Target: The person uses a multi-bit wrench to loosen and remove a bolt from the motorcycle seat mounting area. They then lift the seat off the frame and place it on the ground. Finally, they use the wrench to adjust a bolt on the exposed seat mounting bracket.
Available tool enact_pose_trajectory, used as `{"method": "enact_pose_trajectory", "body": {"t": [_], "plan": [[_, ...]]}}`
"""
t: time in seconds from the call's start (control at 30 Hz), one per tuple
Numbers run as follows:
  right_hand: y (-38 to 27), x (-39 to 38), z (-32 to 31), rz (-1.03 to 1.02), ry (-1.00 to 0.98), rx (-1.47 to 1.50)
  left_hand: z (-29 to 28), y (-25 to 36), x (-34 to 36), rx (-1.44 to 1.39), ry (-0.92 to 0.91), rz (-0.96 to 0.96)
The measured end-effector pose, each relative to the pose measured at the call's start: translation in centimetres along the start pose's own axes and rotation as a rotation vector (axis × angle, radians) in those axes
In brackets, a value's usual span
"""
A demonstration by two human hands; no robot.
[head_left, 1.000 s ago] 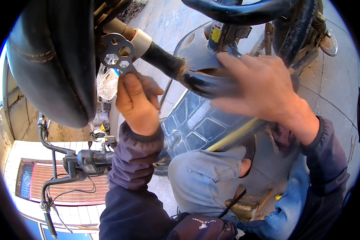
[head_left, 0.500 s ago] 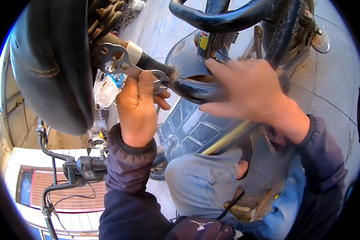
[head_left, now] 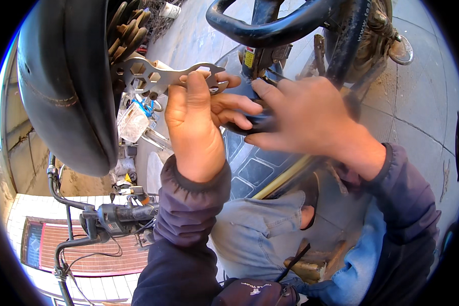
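A flat silver multi-hole wrench [head_left: 172,76] is pinched between the thumb and fingers of my left hand [head_left: 194,127], whose lower fingers stretch out loosely. Its far end reaches under the black padded saddle [head_left: 66,102], beside the brown saddle springs [head_left: 130,33]. My right hand [head_left: 311,117], slightly blurred, lies over a black tube [head_left: 260,124], with the thumb below it and the forefinger above. The palm hides most of that tube. The two hands are close together, with the left fingertips near the right thumb.
A curved black bar [head_left: 270,31] crosses above my right hand. Below are a ridged dark footboard [head_left: 255,176] and my jeans-covered knee [head_left: 245,219]. Handlebars [head_left: 104,219] stand at the lower left; a wheel hub [head_left: 375,46] is at the upper right.
My left hand has moved right and slightly up with the wrench, which now lies more level and hides the tube and pale sleeve seen before. My right hand keeps its place on the tube.
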State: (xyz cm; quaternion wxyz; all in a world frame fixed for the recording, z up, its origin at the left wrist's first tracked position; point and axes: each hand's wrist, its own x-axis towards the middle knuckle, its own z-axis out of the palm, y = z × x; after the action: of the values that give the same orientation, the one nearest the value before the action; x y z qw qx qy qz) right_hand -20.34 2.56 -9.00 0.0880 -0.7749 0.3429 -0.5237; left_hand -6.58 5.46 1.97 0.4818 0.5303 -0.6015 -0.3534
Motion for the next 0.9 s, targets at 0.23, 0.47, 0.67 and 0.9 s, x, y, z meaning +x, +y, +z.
{"method": "enact_pose_trajectory", "body": {"t": [0.23,0.47,0.67,0.9], "plan": [[0.4,-0.2,0.2,-0.034,-0.012,-0.001,-1.7,-0.6,-1.2,0.22,0.061,0.05],[0.4,-0.1,0.3,-0.023,-0.003,0.012,-2.0,-0.3,-1.8,0.011,-0.03,0.012],[0.1,0.1,0.4,-0.014,0.014,-0.011,-0.4,-1.8,-2.8,-0.1,-0.041,-0.035],[0.5,-0.2,0.4,-0.04,0.004,-0.002,-2.0,-1.1,-4.5,0.112,0.086,-0.033]]}}
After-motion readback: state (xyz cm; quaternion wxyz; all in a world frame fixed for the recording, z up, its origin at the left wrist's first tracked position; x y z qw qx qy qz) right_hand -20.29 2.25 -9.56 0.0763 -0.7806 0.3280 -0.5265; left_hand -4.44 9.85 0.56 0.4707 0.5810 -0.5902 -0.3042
